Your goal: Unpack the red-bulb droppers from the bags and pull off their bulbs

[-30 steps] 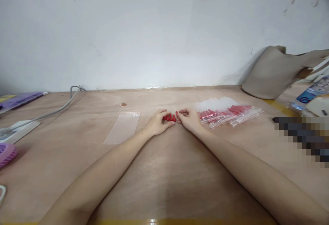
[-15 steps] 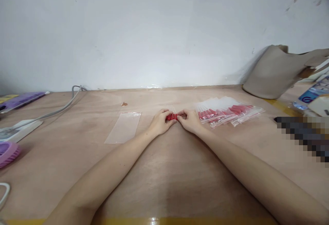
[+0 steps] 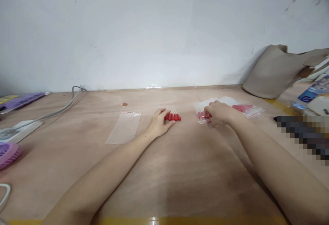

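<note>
A row of several thin clear sticks with red ends (image 3: 175,117) lies on the wooden table. My left hand (image 3: 158,124) rests at the left of this row, its thumb and fingers apart and curved around the nearest red ends. Over on the right, my right hand (image 3: 218,113) is on a pile of clear zip bags (image 3: 202,108) with red-ended sticks inside. Its fingers are curled down onto one bag, and the fingertips are partly hidden. Left of my left hand, a flat clear zip bag (image 3: 123,129) lies on the table.
A beige bag (image 3: 269,72) stands at the back right by the wall, with a blue-and-white pack (image 3: 315,89) beside it. A dark pixelated object (image 3: 303,136) is at right. Leftward are a grey cable (image 3: 61,108), a purple fan (image 3: 9,154) and a purple packet (image 3: 24,100).
My right hand has left the row of red-ended sticks and moved right onto the pile of bags. My left hand stays by the row, where more red ends now show.
</note>
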`<state>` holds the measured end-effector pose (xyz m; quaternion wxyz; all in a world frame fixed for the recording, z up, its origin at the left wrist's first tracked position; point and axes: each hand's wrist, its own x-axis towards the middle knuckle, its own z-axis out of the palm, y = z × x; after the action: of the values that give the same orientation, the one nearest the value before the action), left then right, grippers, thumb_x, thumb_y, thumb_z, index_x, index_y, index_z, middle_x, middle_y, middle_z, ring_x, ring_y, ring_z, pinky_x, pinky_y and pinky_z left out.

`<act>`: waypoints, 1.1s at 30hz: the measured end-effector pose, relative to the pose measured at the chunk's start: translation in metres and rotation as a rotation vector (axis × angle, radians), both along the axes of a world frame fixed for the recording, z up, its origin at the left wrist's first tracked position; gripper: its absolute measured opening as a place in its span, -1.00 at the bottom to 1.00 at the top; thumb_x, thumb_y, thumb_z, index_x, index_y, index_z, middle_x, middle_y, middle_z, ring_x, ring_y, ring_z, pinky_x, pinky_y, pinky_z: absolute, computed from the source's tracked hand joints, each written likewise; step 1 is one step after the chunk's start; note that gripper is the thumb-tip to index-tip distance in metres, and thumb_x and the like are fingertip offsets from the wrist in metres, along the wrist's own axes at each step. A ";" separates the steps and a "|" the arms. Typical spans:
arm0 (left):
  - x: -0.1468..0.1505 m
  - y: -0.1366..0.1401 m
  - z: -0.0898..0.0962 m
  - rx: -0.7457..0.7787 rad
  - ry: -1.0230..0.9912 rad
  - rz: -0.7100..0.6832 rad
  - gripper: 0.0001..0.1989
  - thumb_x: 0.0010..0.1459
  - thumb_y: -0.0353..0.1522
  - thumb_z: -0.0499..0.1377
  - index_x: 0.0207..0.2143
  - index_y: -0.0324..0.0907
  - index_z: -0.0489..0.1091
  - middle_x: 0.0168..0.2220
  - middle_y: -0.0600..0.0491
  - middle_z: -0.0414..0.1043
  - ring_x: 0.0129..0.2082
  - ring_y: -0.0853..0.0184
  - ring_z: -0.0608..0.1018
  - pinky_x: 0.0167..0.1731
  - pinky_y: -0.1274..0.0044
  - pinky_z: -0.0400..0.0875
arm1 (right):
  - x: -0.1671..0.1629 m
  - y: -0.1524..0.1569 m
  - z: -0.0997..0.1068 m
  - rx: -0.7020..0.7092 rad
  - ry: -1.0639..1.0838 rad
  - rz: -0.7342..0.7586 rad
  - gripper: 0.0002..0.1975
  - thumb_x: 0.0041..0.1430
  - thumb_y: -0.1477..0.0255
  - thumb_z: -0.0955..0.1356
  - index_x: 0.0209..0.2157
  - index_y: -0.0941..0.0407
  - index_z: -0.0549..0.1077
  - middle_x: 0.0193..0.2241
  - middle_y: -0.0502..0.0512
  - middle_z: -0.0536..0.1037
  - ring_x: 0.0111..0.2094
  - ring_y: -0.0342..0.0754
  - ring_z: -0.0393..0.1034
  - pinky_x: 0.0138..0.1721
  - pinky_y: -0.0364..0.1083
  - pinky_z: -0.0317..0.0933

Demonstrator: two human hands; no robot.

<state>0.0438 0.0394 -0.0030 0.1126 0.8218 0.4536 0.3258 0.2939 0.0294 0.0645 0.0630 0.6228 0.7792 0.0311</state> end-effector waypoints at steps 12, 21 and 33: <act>-0.032 -0.031 0.008 0.092 0.122 -0.094 -0.65 0.12 -0.28 0.08 -0.02 -0.13 0.25 0.03 -0.07 0.19 0.04 0.19 0.28 -0.01 0.36 0.26 | 0.005 -0.008 0.022 0.147 -0.022 -0.018 -0.85 -0.08 0.59 0.29 -0.43 0.15 0.46 -0.44 0.18 0.50 -0.41 0.01 0.38 -0.45 -0.11 0.09; -0.054 -0.053 0.011 0.019 0.040 -0.181 -0.75 0.13 -0.31 0.06 -0.14 -0.14 0.33 -0.21 -0.01 0.35 -0.33 0.35 0.42 -0.37 0.53 0.35 | -0.071 -0.044 0.004 -0.299 0.685 0.107 -0.91 -0.13 0.50 0.40 -0.53 0.10 0.39 -0.68 -0.06 0.45 -0.65 -0.15 0.33 -0.62 -0.19 0.12; -0.037 -0.061 0.015 -0.440 -0.171 -0.172 -0.57 0.12 -0.16 0.07 0.00 -0.15 0.16 -0.39 0.11 0.38 -0.50 0.45 0.35 -0.51 0.59 0.21 | -0.086 -0.047 -0.034 -0.057 0.993 0.407 -0.91 0.07 0.50 0.28 -0.37 0.11 0.42 -0.51 -0.03 0.49 -0.48 -0.19 0.37 -0.43 -0.19 0.24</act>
<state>0.0068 -0.0215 0.0122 0.3543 0.7825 0.4307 0.2767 0.2078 -0.0176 0.0306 -0.3035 0.3973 0.8207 -0.2766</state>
